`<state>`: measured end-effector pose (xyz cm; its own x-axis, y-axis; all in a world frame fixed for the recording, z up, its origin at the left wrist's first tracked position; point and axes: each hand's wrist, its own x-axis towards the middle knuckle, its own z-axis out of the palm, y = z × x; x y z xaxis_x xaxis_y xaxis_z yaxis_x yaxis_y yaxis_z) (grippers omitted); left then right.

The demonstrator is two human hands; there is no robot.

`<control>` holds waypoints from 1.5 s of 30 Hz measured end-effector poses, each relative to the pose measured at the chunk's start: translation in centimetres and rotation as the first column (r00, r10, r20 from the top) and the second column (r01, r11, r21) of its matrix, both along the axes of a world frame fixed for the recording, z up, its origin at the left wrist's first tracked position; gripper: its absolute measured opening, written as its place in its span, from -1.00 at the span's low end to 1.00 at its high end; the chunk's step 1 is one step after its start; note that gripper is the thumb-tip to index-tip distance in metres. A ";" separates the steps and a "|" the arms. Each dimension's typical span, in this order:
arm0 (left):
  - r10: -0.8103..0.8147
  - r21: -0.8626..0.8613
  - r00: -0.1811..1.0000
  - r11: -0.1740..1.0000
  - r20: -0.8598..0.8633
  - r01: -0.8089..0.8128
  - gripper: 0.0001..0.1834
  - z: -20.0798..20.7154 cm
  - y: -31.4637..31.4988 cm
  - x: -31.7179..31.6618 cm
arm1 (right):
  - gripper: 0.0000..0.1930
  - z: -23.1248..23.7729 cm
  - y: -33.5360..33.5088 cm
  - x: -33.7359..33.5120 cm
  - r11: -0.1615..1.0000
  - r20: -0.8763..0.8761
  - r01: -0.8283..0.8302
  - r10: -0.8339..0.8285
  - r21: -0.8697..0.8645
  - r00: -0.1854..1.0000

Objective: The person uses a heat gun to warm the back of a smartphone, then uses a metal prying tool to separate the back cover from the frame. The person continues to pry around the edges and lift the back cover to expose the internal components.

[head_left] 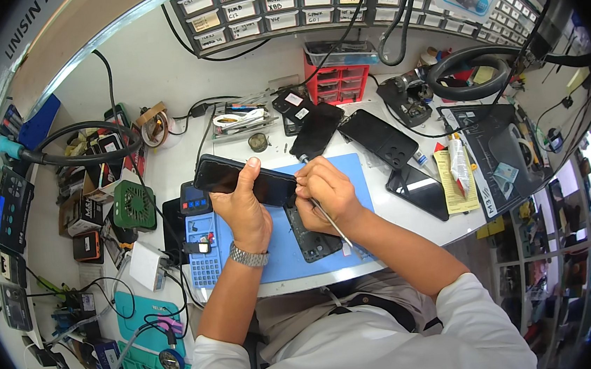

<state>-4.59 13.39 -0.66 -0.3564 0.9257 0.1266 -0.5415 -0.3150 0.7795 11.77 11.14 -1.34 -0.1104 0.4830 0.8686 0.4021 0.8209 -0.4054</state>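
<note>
Blue work mat (354,172), frame centre: bare in parts, with a second dark phone body (312,243) lying on it below the hands.

Dark phone (239,177), centre-left, raised above the mat: left hand (242,207) closed around its middle, thumb on top. Likely risk: held in air, it could slip and drop onto the mat.

Right hand (329,190), centre: clenched on a thin metal tool (333,225), tip at the phone's right end. Probable risk: too much pressure may let the tip skid and scratch or crack the panel.

Spare phones (383,138), upper right of centre: near enough for an elbow to nudge.
</note>
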 end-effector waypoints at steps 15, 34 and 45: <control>-0.060 -0.156 0.971 0.983 0.231 0.097 -0.60 -1.1 1.3 -1.0 | -0.69 0.1 -1.0 -0.6 0.829 -0.621 -0.460 0.184 -0.319 0.762; -0.042 -0.142 0.958 0.986 0.283 0.086 -0.68 -0.8 0.8 -0.6 | -0.71 -0.4 -0.8 -0.5 0.870 -0.551 -0.418 0.220 -0.264 0.805; -0.025 -0.173 0.985 0.983 0.169 0.055 -0.56 -0.3 0.5 -0.4 | -0.73 -0.5 -0.9 -0.6 0.857 -0.582 -0.457 0.250 -0.239 0.774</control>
<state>-4.97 13.87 -0.91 -0.3208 0.9421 -0.0976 -0.6767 -0.1559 0.7196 11.20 10.26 -1.89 0.0750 0.7780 0.6237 -0.2417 0.6210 -0.7456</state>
